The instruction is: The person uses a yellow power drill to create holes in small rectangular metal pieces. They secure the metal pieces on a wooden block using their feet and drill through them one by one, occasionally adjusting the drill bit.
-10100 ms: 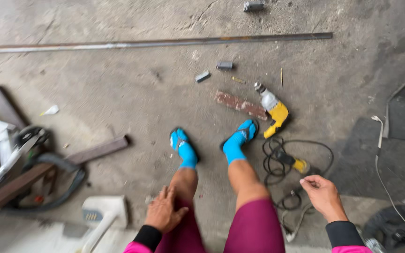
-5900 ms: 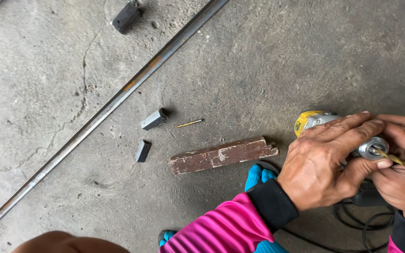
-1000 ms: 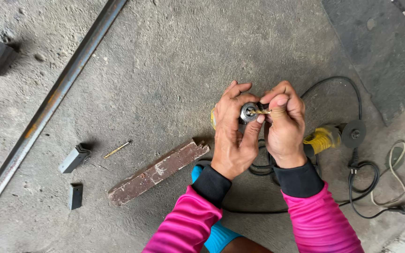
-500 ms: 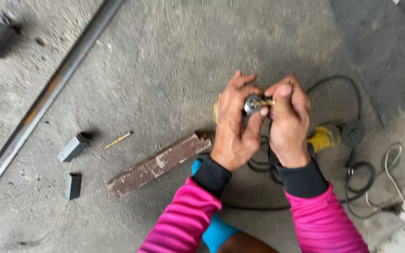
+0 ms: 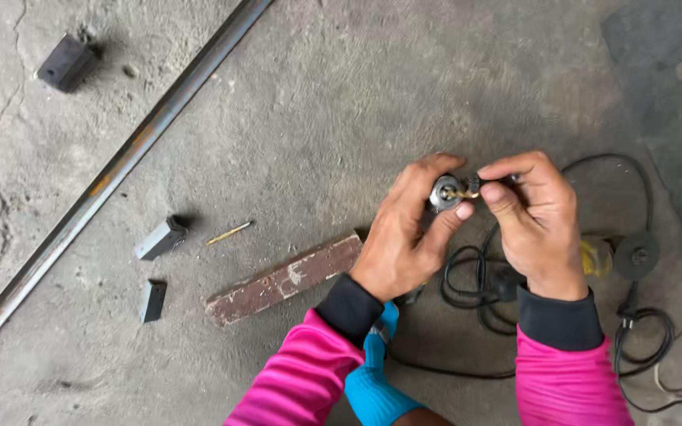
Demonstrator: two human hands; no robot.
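My left hand [image 5: 404,237] wraps around the front of a yellow power drill, fingers around its metal chuck [image 5: 444,192]. My right hand [image 5: 534,221] pinches a small black chuck key and a gold drill bit [image 5: 462,193] at the chuck's mouth. The drill's yellow body [image 5: 596,256] peeks out behind my right wrist; most of it is hidden by both hands. Both sleeves are pink with black cuffs.
A rusty flat bar [image 5: 282,280] lies on the concrete by my left wrist. Two small grey metal blocks [image 5: 159,238] [image 5: 152,300] and a loose gold bit [image 5: 229,233] lie to its left. A long steel bar [image 5: 112,177] runs diagonally. Black cable [image 5: 475,288] coils under my hands. My blue sock [image 5: 372,379] shows below.
Both hands stay on the drill chuck, shifted slightly right in view. My right fingers have turned at the chuck, the gold bit still at its mouth.
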